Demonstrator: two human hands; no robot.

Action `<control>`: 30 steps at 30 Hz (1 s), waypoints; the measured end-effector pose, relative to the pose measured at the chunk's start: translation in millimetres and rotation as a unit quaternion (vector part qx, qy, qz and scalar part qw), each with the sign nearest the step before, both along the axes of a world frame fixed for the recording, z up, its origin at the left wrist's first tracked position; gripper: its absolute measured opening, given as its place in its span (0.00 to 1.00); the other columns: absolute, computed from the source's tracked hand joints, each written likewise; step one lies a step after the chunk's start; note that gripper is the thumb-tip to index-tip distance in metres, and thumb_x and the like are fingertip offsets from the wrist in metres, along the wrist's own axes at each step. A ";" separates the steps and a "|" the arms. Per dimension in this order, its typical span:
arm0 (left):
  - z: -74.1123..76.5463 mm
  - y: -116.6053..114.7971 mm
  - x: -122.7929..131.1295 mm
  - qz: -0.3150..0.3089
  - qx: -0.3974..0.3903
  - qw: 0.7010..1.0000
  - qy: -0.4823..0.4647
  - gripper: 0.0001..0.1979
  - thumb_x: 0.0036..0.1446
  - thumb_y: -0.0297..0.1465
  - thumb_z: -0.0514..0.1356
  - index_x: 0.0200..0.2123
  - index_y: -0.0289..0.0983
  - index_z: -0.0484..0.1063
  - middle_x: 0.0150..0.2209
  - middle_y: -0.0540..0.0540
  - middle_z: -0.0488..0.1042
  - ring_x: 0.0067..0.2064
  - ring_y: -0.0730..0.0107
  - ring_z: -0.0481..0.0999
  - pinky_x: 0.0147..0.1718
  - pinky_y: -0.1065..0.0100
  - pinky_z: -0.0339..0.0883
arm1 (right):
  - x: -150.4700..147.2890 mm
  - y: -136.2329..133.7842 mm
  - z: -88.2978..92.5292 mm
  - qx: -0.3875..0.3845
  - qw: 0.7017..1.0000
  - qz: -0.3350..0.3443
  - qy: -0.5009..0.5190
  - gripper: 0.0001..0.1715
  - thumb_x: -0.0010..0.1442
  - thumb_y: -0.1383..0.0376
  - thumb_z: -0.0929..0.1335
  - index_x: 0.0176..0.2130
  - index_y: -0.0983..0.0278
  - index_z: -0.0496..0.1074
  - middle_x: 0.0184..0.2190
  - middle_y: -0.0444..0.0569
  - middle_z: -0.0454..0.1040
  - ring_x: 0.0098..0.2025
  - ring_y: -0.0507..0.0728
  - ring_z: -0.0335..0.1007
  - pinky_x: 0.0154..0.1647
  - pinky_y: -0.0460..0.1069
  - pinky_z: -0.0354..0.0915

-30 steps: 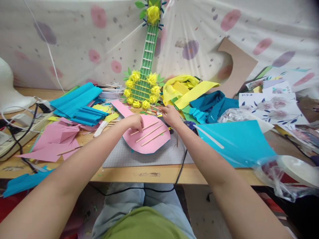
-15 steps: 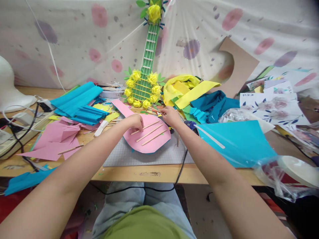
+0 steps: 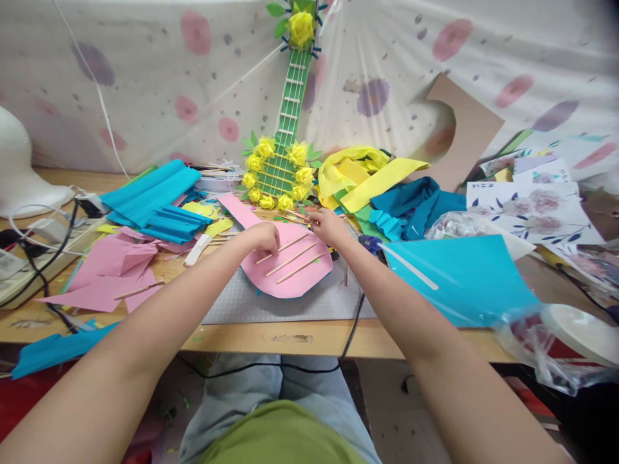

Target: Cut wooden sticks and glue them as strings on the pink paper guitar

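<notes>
A pink guitar-shaped paper cutout (image 3: pixel 294 287) with a blue underside lies on a grey cutting mat (image 3: pixel 232 303). Three thin wooden sticks (image 3: pixel 291 259) lie side by side, slanting across its round body. My left hand (image 3: pixel 264 238) rests over the cutout's left side, fingers curled and closed on the uppermost stick. Just past the cutout's upper right edge, my right hand (image 3: pixel 327 227) has its fingertips together among loose thin sticks (image 3: pixel 296 215); what they pinch is too small to make out.
A green model guitar (image 3: pixel 285 138) with yellow paper roses stands behind. Blue paper (image 3: pixel 149 193) and pink paper (image 3: pixel 106 270) lie left; yellow strips (image 3: pixel 358 174) and a blue sheet (image 3: pixel 464 277) lie right. A black cable (image 3: pixel 355 322) hangs over the table's front edge.
My right hand's fingers have shifted slightly among the loose sticks, and a small red-and-white bit near them no longer shows. My left hand stays in place on the cutout.
</notes>
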State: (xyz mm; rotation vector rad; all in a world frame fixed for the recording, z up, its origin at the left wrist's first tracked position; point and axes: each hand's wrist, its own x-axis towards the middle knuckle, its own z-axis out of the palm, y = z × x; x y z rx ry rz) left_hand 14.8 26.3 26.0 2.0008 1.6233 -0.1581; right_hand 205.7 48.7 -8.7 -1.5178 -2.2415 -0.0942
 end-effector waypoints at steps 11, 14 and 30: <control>6.6 -1.3 -15.4 0.036 -0.001 0.994 -0.102 0.10 0.32 0.28 0.65 0.24 0.34 0.71 0.20 0.50 0.71 0.23 0.71 0.71 0.23 0.71 0.66 | -1.9 1.3 2.5 0.000 0.999 -0.027 0.032 0.14 0.54 0.69 0.61 0.41 0.63 0.68 0.36 0.49 0.72 0.37 0.55 0.65 0.34 0.46 0.58; 19.6 -3.2 -37.1 0.074 0.032 0.983 -0.164 0.09 0.33 0.29 0.64 0.24 0.35 0.71 0.23 0.49 0.72 0.27 0.70 0.73 0.24 0.72 0.67 | -8.6 1.9 8.6 0.004 1.000 0.002 0.006 0.10 0.53 0.69 0.62 0.36 0.62 0.69 0.33 0.47 0.72 0.37 0.54 0.64 0.33 0.46 0.56; 6.2 -11.6 -84.4 0.229 0.083 0.935 -0.257 0.11 0.34 0.32 0.64 0.21 0.34 0.67 0.18 0.52 0.67 0.25 0.74 0.70 0.22 0.74 0.66 | -62.8 16.7 13.7 -0.080 0.973 0.181 -0.119 0.09 0.51 0.71 0.63 0.32 0.64 0.71 0.34 0.49 0.72 0.37 0.53 0.63 0.32 0.44 0.52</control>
